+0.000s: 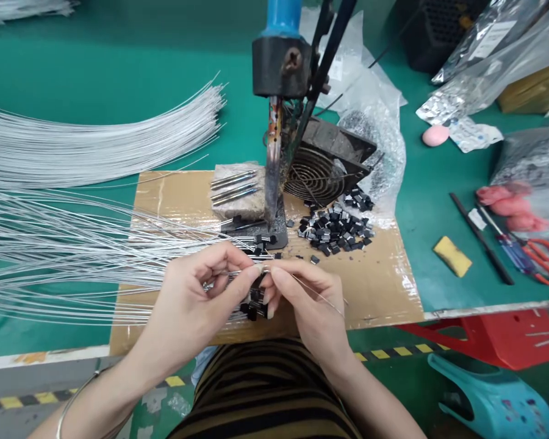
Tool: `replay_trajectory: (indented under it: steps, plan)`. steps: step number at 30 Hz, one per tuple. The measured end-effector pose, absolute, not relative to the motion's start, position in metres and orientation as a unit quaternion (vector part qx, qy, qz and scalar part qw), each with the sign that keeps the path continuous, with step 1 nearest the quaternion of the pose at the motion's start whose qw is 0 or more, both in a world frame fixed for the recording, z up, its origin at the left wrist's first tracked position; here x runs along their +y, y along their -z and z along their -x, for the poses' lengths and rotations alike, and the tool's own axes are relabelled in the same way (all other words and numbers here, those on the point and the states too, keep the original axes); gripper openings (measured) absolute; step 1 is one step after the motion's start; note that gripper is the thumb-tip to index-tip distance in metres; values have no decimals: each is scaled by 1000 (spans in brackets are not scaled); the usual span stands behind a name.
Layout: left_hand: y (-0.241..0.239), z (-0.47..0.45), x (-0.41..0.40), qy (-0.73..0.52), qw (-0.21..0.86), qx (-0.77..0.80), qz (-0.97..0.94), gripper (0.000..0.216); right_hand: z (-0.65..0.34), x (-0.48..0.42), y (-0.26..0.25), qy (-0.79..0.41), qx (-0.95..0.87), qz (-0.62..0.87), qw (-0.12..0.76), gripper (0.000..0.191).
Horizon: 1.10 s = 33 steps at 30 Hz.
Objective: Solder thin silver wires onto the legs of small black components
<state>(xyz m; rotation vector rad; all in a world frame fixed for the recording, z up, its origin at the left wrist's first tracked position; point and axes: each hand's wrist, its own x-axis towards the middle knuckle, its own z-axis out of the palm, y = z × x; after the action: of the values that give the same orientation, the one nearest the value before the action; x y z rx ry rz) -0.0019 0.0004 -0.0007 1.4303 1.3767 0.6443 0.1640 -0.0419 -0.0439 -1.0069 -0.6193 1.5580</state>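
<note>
The left hand (pixel 201 292) and right hand (pixel 318 320) were closed thumb to forefinger, tips almost touching, on a thin wire (pixel 318 294). It lay between the two pinches and trailed right across the right fingers; its exact join was too small to make out. Just beneath lay black-tipped ends (pixel 252 308) of pale wires (pixel 73 244) that fanned in from the left over a cardboard sheet (pixel 384 280).

Just beyond the hands a soldering iron (pixel 273 164) hung point down, beside a pale block (pixel 240 207) bearing metal rods. Right of it, small black parts (pixel 336 228) lay heaped loose before a dusty fan (pixel 320 167). A thicker wire bundle (pixel 132 146) stretched across the far left.

Far right, a clear plastic bag (pixel 384 164) spread behind the fan. A silvery bag (pixel 466 70) carried a white label (pixel 493 40), its print too small to read; a white packet (pixel 476 134) bore blurred blue marks. The contents of a cloudy bag (pixel 535 161) farther right could not be told. Nearer lay a yellow sponge (pixel 452 256) and red-handled scissors (pixel 546 261).
</note>
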Motion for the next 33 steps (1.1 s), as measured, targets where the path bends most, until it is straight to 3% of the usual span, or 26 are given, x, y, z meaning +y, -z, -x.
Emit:
replay_trajectory:
  steps: [33]
  plan:
    - [4, -1, -6, -272, 482, 567, -610, 17, -169, -35, 42, -728, -171, 401, 529, 9]
